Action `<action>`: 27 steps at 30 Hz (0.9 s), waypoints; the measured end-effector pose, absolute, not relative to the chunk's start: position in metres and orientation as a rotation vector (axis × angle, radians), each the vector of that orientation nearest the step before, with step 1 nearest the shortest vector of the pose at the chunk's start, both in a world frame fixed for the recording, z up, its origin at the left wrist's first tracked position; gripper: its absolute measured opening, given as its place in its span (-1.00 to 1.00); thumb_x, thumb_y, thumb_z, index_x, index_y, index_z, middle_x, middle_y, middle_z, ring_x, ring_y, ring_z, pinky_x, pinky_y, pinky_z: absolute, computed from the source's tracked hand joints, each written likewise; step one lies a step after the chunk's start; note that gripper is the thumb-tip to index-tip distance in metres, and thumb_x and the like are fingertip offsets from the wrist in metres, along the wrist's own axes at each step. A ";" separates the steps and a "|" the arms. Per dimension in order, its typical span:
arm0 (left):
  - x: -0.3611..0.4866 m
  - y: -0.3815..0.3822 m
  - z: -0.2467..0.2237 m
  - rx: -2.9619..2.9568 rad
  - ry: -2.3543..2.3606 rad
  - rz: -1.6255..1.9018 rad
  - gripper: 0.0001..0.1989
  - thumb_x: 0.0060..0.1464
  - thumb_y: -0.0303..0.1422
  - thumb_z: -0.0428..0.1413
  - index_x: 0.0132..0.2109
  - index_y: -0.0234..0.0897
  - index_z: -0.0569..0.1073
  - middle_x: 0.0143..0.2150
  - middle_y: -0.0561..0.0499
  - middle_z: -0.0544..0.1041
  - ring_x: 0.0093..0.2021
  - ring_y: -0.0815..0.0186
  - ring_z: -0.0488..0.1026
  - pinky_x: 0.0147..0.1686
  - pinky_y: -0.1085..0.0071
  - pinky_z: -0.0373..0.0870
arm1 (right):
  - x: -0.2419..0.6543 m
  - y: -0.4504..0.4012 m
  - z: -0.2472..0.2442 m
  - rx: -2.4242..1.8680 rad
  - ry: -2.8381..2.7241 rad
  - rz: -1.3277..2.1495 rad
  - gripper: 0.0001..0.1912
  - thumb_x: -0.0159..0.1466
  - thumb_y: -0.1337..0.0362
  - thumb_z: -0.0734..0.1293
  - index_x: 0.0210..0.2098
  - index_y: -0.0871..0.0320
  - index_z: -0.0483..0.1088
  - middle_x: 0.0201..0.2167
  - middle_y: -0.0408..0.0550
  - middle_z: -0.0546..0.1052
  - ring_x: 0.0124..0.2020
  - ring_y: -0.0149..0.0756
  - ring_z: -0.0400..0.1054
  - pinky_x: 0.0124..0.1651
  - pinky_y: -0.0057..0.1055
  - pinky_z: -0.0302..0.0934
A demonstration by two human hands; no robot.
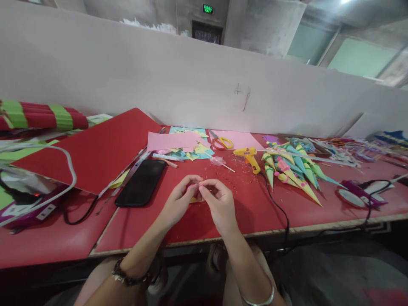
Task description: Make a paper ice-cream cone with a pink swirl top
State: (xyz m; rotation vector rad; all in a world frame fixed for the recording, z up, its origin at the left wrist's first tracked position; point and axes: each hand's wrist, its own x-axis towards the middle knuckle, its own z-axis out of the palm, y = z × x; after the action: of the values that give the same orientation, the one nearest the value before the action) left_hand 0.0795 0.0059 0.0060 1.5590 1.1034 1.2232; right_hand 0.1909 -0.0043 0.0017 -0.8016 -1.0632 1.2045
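My left hand (182, 197) and my right hand (218, 201) meet over the red table (251, 212), thumbs and fingertips pinched together. Between them is a small pink piece (192, 187), mostly covered by my fingers, so its exact kind cannot be made out. Just below my fingertips a bit of yellow (196, 199) shows, maybe paper. Beyond my hands lies a lollipop-like stick with a clear wrapper (218, 160). A yellow glue gun (250, 158) rests to the right, its black cord running off the table's front edge.
A black phone (141, 182) lies to the left, near a large red sheet (95, 148). Scissors (221, 141) and paper scraps (191, 146) sit at the back. Paper cones (296, 163) are heaped at right. Purple power strips (38, 210) with cables lie at both sides.
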 end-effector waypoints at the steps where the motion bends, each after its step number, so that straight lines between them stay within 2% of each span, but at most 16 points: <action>1: 0.079 0.006 0.006 1.563 1.100 1.220 -0.84 0.00 -0.32 -0.07 -0.29 -0.27 0.33 -0.46 0.11 0.35 -0.43 0.40 0.31 -0.39 0.49 0.30 | 0.191 -0.004 0.002 -0.801 -1.053 1.206 -0.92 0.05 0.30 0.32 -0.45 0.17 0.36 -0.53 -0.18 0.42 -0.49 -0.43 0.32 -0.40 -0.49 0.25; 7: 0.075 0.005 0.010 1.586 1.161 1.238 -0.81 0.00 -0.30 -0.04 -0.36 -0.30 0.41 -0.58 0.15 0.28 -0.54 0.43 0.23 -0.49 0.53 0.21 | 0.193 -0.004 0.002 -0.850 -1.023 1.143 -0.85 0.08 0.22 0.29 -0.52 0.18 0.31 -0.59 -0.21 0.36 -0.51 -0.45 0.28 -0.40 -0.51 0.19; 11: 0.073 0.005 0.010 1.572 1.242 1.281 -0.84 -0.06 -0.29 0.03 -0.38 -0.29 0.41 -0.57 0.15 0.29 -0.56 0.44 0.21 -0.52 0.54 0.18 | 0.193 -0.003 0.002 -0.852 -1.007 1.130 -0.83 0.08 0.20 0.30 -0.51 0.18 0.30 -0.63 -0.23 0.33 -0.55 -0.46 0.25 -0.41 -0.50 0.19; 14: 0.071 0.007 0.009 1.498 1.274 1.329 -0.80 -0.04 -0.28 0.02 -0.30 -0.29 0.43 -0.58 0.15 0.29 -0.55 0.43 0.22 -0.52 0.53 0.19 | 0.193 -0.003 0.000 -0.827 -0.977 1.176 -0.86 0.05 0.24 0.33 -0.43 0.18 0.37 -0.58 -0.20 0.39 -0.53 -0.45 0.28 -0.41 -0.49 0.21; 18: 0.068 0.011 0.006 1.440 1.290 1.369 -0.72 0.00 -0.23 -0.02 -0.25 -0.32 0.44 -0.52 0.08 0.35 -0.50 0.40 0.28 -0.48 0.50 0.24 | 0.193 -0.002 -0.002 -0.851 -0.943 1.181 -0.81 0.07 0.22 0.31 -0.35 0.19 0.43 -0.45 -0.09 0.49 -0.49 -0.42 0.34 -0.42 -0.48 0.24; 24: 0.065 0.011 0.005 1.542 1.352 1.324 -0.63 0.07 -0.18 -0.11 -0.21 -0.34 0.44 -0.64 0.16 0.15 -0.61 0.42 0.15 -0.57 0.50 0.14 | 0.194 -0.003 0.000 -0.802 -0.943 1.182 -0.87 0.07 0.24 0.32 -0.48 0.19 0.40 -0.65 -0.20 0.42 -0.62 -0.49 0.28 -0.49 -0.51 0.22; 27: 0.062 0.011 0.007 1.666 1.389 1.255 -0.70 -0.02 -0.17 0.01 -0.29 -0.29 0.47 -0.59 0.11 0.26 -0.52 0.36 0.24 -0.50 0.48 0.17 | 0.194 -0.002 0.000 -0.810 -0.921 1.197 -0.89 0.05 0.28 0.33 -0.43 0.18 0.41 -0.58 -0.17 0.47 -0.58 -0.47 0.33 -0.47 -0.51 0.24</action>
State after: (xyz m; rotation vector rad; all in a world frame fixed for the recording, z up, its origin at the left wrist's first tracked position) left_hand 0.0624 0.0114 0.0073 1.6662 1.3893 1.2551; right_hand 0.1944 -0.0017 0.0000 -0.8103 -0.9205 1.1967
